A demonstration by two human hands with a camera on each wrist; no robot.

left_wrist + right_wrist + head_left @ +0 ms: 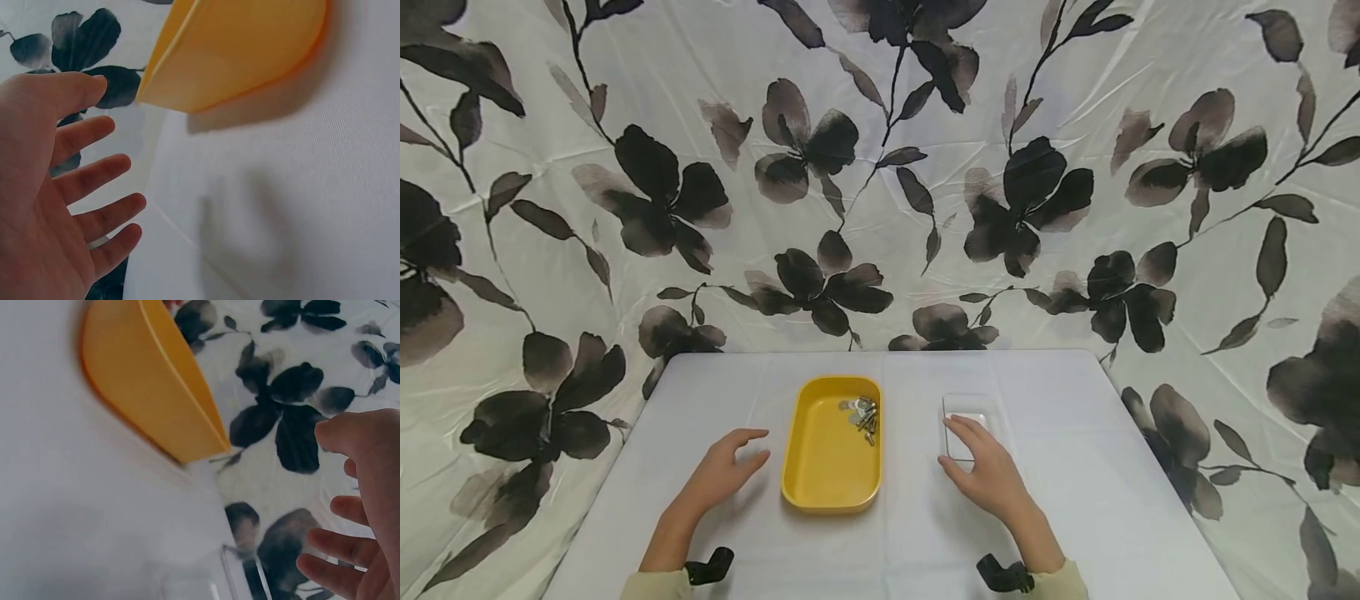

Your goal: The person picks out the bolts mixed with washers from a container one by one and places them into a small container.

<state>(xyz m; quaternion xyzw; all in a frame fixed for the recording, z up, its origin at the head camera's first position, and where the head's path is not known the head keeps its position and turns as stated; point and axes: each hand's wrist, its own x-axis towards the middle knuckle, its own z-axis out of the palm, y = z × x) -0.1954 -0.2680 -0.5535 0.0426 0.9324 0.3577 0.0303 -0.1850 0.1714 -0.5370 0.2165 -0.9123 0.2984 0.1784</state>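
Note:
A yellow tray (pixel 823 450) sits on the white table, with a small pile of metal screws (pixel 867 417) and some flat silvery discs (pixel 853 406) toward its far right corner. My left hand (pixel 722 471) hovers to the tray's left, fingers spread and holding nothing; the left wrist view shows its shadow on the cloth. On the other side, my right hand (pixel 988 475) is held above the table with relaxed fingers, overlapping a clear plastic box (pixel 992 410) in the head view. Part of that box is hidden behind the hand.
The white-covered table (pixel 910 542) ends at a far edge just past the tray and box. Behind it and at both sides hangs a pale cloth (pixel 925 233) with dark flowers. A black wrist camera (pixel 711 567) sits on the left wrist, another camera (pixel 1002 575) on the right.

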